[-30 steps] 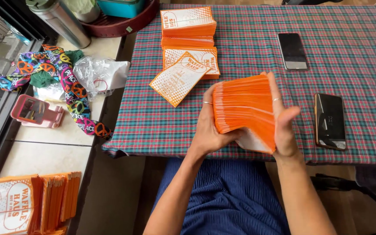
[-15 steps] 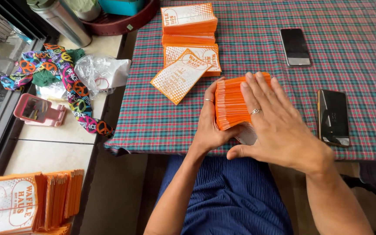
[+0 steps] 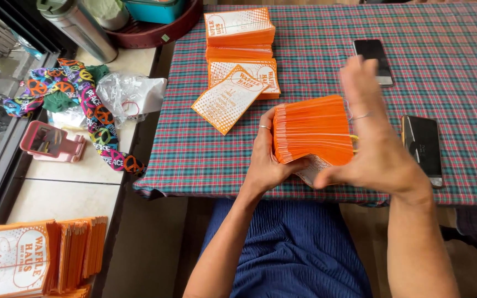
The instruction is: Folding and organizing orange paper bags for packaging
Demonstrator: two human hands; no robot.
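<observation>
Head view: my left hand [image 3: 265, 160] clamps its fingers on a thick stack of orange paper bags [image 3: 311, 130] standing on the plaid tabletop [image 3: 448, 72]. My right hand [image 3: 376, 146], fingers spread, presses the stack's other side, beside a black phone [image 3: 423, 142].

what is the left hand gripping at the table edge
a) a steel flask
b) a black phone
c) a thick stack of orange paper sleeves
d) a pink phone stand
c: the left hand clasps one end of the thick orange stack, while the right hand sits at its other end.
</observation>
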